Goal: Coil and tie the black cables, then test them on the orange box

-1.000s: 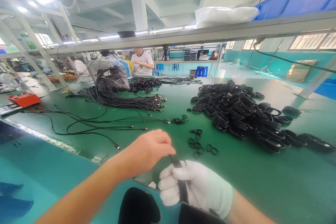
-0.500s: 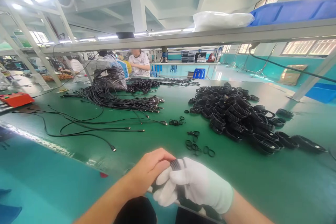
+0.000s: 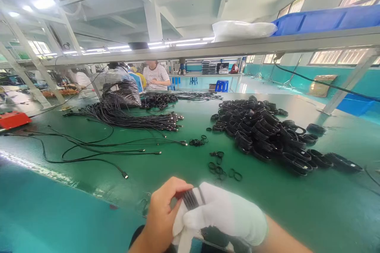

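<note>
Close to the table's front edge, a coiled black cable [image 3: 190, 199] is held between my two hands. My left hand [image 3: 168, 209] is bare, with its thumb and fingers closed on the coil's left side. On my right hand [image 3: 221, 213] is a white glove, its fingers wrapped round the same coil. A thin black band [image 3: 201, 195] crosses the gloved fingers beside the coil. The coil's lower part is mostly hidden by the glove. Several small black rings [image 3: 217, 169] lie just beyond my hands on the green table [image 3: 184, 164].
A large heap of coiled black cables [image 3: 261, 130] covers the right side. Straight cables [image 3: 130, 116] lie in a bundle at left, before a plastic bag [image 3: 120, 91]. A red box [image 3: 13, 120] sits far left. Overhead runs a shelf [image 3: 178, 52]. A person [image 3: 156, 75] is across the room.
The view has shifted slightly. My left hand has turned more upright against the coil, and more of the coil's strands show between my hands.
</note>
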Available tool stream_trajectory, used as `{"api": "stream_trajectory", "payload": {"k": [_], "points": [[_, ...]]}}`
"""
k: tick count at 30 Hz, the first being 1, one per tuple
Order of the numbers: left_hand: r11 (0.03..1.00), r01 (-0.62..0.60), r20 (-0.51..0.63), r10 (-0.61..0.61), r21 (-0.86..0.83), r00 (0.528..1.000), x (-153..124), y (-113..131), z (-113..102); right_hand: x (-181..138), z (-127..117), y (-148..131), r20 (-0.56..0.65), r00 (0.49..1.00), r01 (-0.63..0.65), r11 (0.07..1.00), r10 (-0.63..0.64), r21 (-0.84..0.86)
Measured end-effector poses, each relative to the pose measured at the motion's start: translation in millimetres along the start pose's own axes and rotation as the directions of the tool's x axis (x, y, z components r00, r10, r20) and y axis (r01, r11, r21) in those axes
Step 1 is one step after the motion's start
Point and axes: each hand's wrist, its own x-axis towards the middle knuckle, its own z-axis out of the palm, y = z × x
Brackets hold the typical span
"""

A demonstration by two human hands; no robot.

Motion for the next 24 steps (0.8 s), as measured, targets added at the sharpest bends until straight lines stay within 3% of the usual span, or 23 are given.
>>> {"api": "stream_trajectory", "payload": {"k": [2,4,6,8,10,14,18,20,22,24], "points": [[0.992,-0.113,-0.073,0.117,0.050,0.990,-3,1,3,-2,-4,0,-0.016,1.000,-0.010,0.995,0.008,-0.096],[0.985,-0.150,-0.042,0.154,0.088,0.987,-1,9,2,-4,-8,-1,0.012,0.999,-0.040,0.991,0.042,-0.128],[0.984,-0.125,0.112,0.111,0.127,0.988,4,22,-3,-5,-9,-3,0.099,0.991,-0.083,0.991,0.094,-0.108],[0.983,-0.104,0.297,0.055,0.153,0.953,10,35,-10,-5,-7,-6,0.176,0.977,-0.103,0.990,0.119,-0.099],[0.980,-0.121,0.383,0.054,0.155,0.922,15,43,-14,-6,-4,-9,0.178,0.979,-0.082,0.992,0.099,-0.098],[0.972,-0.184,0.348,0.123,0.148,0.929,17,45,-15,-12,5,-14,0.080,0.995,-0.046,0.997,0.051,-0.067],[0.963,-0.243,0.392,0.180,0.116,0.902,18,43,-15,-22,7,-22,0.011,0.999,0.044,0.963,-0.043,-0.265],[0.968,-0.228,0.393,0.171,0.102,0.903,19,46,-17,-28,4,-30,0.003,0.998,0.058,0.940,-0.060,-0.337],[0.977,-0.197,0.386,0.149,0.088,0.911,21,50,-21,-35,-1,-38,0.010,0.999,0.043,0.949,-0.043,-0.314],[0.985,-0.142,0.390,0.093,0.098,0.916,24,54,-26,-41,-4,-47,-0.056,0.997,0.033,0.961,-0.050,-0.274]]}}
